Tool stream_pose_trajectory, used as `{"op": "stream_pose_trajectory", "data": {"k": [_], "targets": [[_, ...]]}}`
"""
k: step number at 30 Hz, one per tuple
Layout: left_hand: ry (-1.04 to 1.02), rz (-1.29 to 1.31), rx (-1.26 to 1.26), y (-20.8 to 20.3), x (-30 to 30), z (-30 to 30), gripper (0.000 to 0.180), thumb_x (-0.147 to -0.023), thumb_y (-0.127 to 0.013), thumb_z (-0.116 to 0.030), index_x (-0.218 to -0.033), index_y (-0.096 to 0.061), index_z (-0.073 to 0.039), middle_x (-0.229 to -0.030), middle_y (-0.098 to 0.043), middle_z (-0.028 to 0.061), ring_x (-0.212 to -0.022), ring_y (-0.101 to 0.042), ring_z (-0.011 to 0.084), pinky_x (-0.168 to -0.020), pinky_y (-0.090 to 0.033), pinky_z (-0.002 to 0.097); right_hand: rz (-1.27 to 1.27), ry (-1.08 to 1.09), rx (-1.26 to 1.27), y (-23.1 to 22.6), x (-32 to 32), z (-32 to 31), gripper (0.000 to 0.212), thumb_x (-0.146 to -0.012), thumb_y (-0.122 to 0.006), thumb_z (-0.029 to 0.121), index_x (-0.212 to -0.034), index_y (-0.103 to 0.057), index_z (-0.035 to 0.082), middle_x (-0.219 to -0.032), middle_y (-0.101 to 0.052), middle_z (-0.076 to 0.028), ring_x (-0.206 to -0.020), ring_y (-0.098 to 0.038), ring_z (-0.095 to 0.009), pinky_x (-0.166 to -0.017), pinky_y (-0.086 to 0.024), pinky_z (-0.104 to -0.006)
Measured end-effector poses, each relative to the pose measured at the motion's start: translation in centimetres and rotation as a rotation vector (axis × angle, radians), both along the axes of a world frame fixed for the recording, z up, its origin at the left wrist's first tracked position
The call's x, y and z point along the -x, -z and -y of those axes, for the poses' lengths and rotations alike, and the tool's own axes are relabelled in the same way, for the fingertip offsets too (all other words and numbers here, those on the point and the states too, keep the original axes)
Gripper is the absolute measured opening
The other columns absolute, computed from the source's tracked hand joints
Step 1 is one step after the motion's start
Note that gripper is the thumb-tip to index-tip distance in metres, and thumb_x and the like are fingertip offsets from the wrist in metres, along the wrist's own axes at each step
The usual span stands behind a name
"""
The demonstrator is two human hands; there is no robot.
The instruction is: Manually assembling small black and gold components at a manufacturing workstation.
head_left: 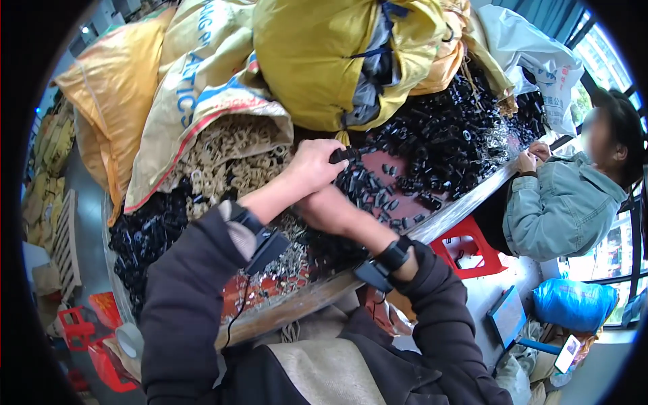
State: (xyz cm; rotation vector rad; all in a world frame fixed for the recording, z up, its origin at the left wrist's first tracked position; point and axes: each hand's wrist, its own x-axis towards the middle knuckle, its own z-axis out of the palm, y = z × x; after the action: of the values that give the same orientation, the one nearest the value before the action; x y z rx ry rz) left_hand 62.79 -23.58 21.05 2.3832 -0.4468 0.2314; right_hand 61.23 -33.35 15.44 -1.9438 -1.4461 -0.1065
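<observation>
My left hand (312, 167) reaches out over the table and pinches a small black plastic part (342, 154) between its fingertips. Just beyond it, a spread of loose black plastic parts (378, 192) lies on the reddish tabletop (405, 165). My right forearm (351, 226) crosses under the left one. My right hand is hidden behind the left wrist, so its grip does not show. Both wrists carry black strapped devices.
A large heap of black parts (452, 135) fills the far right. An open sack of beige plastic pieces (233, 158) and yellow sacks (317, 61) stand behind. More black parts (145, 236) lie at left. A co-worker in a pale jacket (563, 209) sits right, beside a red stool (469, 250).
</observation>
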Motion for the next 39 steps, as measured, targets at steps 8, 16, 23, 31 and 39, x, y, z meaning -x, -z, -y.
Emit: {"op": "stream_pose_trajectory", "data": {"k": [8, 16, 23, 31, 39], "targets": [[0.205, 0.079, -0.653, 6.3, -6.7, 1.7, 0.014, -0.069, -0.055, -0.010, -0.080, -0.060, -0.004, -0.094, -0.053, 0.0159, -0.074, -0.058, 0.0346, -0.068, -0.049, 0.0395, -0.017, 0.027, 0.232, 1.0, -0.3, 1.1, 0.033, -0.061, -0.056, 0.013, -0.092, -0.057, 0.002, -0.095, -0.056, -0.015, -0.095, -0.051, -0.031, -0.085, -0.040, -0.0372], [0.423, -0.009, -0.844, 4.0, -8.5, 0.9, 0.014, -0.066, -0.056, -0.008, -0.079, -0.057, -0.003, -0.090, -0.051, 0.0144, -0.074, -0.057, 0.0324, -0.063, -0.047, 0.0412, 0.150, 0.111, 0.264, -0.1, -0.6, 2.6, 0.018, -0.064, -0.058, 0.015, -0.079, -0.053, 0.005, -0.082, -0.051, -0.008, -0.083, -0.049, -0.026, -0.073, -0.040, -0.0363], [0.489, 0.034, -0.587, 1.9, -9.9, -0.3, 0.023, -0.070, -0.063, -0.021, -0.079, -0.059, -0.001, -0.087, -0.057, 0.0171, -0.077, -0.057, 0.0349, -0.067, -0.046, 0.0408, 0.143, 0.099, 0.158, -0.7, -0.5, 5.2, 0.016, -0.065, -0.059, 0.015, -0.071, -0.048, 0.005, -0.075, -0.047, -0.008, -0.077, -0.048, -0.026, -0.068, -0.038, -0.0372], [0.326, -0.028, -0.254, 2.6, -10.5, -1.0, 0.028, -0.076, -0.061, -0.026, -0.083, -0.054, 0.001, -0.080, -0.056, 0.0211, -0.082, -0.054, 0.0365, -0.068, -0.043, 0.0411, -0.113, 0.278, 0.078, -1.1, -1.1, 13.1, 0.012, -0.069, -0.056, 0.010, -0.072, -0.048, 0.003, -0.072, -0.047, -0.011, -0.074, -0.048, -0.030, -0.067, -0.038, -0.0386], [0.435, -0.118, -0.352, 0.4, -9.1, -2.7, 0.025, -0.073, -0.062, -0.018, -0.091, -0.057, -0.001, -0.078, -0.055, 0.0164, -0.082, -0.055, 0.0338, -0.069, -0.044, 0.0383, -0.584, 0.390, -0.274, -6.7, -0.7, 16.8, 0.010, -0.076, -0.052, 0.010, -0.077, -0.051, 0.000, -0.074, -0.051, -0.009, -0.075, -0.052, -0.023, -0.069, -0.041, -0.0328]]}}
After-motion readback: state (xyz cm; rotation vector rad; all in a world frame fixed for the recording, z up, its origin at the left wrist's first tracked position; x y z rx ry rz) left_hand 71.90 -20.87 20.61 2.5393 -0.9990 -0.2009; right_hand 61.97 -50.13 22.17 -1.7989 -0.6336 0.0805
